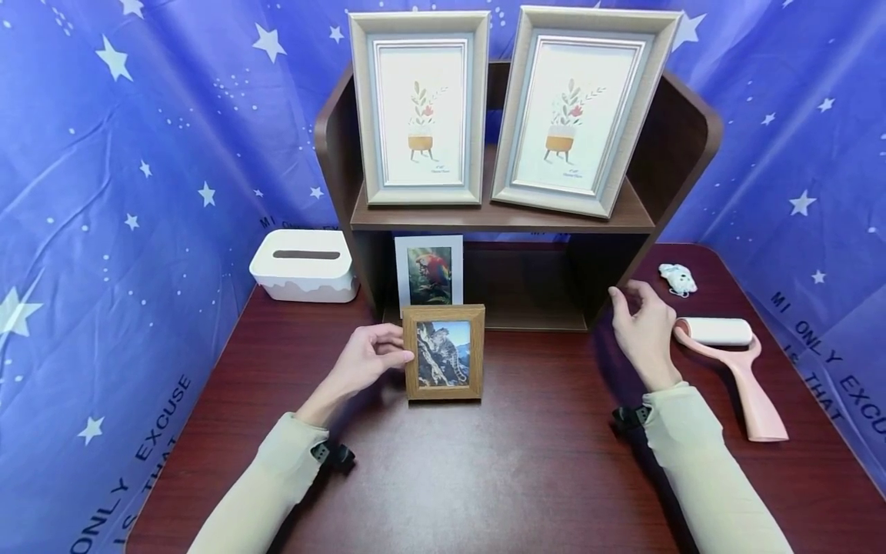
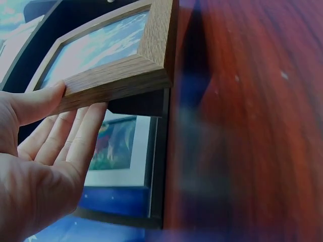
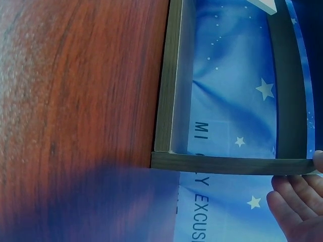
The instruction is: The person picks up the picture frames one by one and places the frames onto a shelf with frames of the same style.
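My left hand (image 1: 363, 358) pinches the left edge of a small wooden photo frame (image 1: 410, 385), thumb in front and fingers behind. The frame stands upright and holds a picture of a spotted cat on rocks. Behind it, a white-bordered parrot picture (image 1: 450, 265) leans in the lower compartment of a dark brown shelf (image 1: 501, 218). My right hand (image 1: 644, 331) grips the front edge of the shelf's right side panel (image 3: 232, 164). In the right wrist view, its thumb lies on one side of that panel and the fingers on the other.
Two large pale photo frames (image 1: 477, 115) (image 1: 508, 188) stand on the upper shelf, the right one tilted. A white tissue box (image 1: 304, 281) sits left of the shelf. On the right lie a small white figurine (image 1: 678, 278) and a pink-handled lint roller (image 1: 751, 392). Star-printed blue cloth (image 1: 173, 115) surrounds the table.
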Available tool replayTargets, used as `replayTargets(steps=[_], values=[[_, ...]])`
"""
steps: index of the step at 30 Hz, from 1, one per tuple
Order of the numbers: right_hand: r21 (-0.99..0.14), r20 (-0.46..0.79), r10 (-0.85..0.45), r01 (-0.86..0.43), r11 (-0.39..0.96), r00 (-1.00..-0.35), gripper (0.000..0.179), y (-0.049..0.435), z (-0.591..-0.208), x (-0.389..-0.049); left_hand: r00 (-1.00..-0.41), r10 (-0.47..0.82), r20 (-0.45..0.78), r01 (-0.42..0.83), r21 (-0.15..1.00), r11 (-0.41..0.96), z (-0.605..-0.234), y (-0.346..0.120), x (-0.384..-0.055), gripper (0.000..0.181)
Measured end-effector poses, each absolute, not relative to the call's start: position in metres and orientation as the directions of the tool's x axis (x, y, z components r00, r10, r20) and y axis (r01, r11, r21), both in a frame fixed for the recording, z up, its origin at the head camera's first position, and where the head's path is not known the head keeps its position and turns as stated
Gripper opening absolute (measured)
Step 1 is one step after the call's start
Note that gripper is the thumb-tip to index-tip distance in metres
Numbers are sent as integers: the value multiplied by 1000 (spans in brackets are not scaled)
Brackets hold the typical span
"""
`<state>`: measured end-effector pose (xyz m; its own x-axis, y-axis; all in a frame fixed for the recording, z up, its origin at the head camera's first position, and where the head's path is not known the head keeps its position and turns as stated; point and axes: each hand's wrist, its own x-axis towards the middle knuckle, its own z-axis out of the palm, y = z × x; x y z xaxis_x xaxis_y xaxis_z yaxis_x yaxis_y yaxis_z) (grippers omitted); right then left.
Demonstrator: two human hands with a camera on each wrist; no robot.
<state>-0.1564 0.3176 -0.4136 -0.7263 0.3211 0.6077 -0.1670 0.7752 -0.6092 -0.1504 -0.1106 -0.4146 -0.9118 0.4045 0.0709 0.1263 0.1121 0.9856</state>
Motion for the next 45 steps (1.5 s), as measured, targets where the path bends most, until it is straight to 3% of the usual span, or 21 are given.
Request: replayTargets(steps=[11, 20, 36, 45], values=[[-605, 616, 321, -171, 777, -720, 27, 317, -416, -158, -906, 415, 86, 158, 977, 143, -390, -85, -154, 25], [-607, 618, 322, -175, 775, -717, 28, 318, -415, -158, -900, 416, 128, 215, 962, 169, -415, -70, -176, 29], [-607, 617, 321, -176, 775, -718, 28, 319, -417, -157, -925, 345, 160, 225, 961, 158, -418, -33, -192, 36], [-611, 611, 321, -173, 773, -724, 28, 318, -415, -157, -932, 324, 160, 246, 938, 245, -414, -15, -202, 35]])
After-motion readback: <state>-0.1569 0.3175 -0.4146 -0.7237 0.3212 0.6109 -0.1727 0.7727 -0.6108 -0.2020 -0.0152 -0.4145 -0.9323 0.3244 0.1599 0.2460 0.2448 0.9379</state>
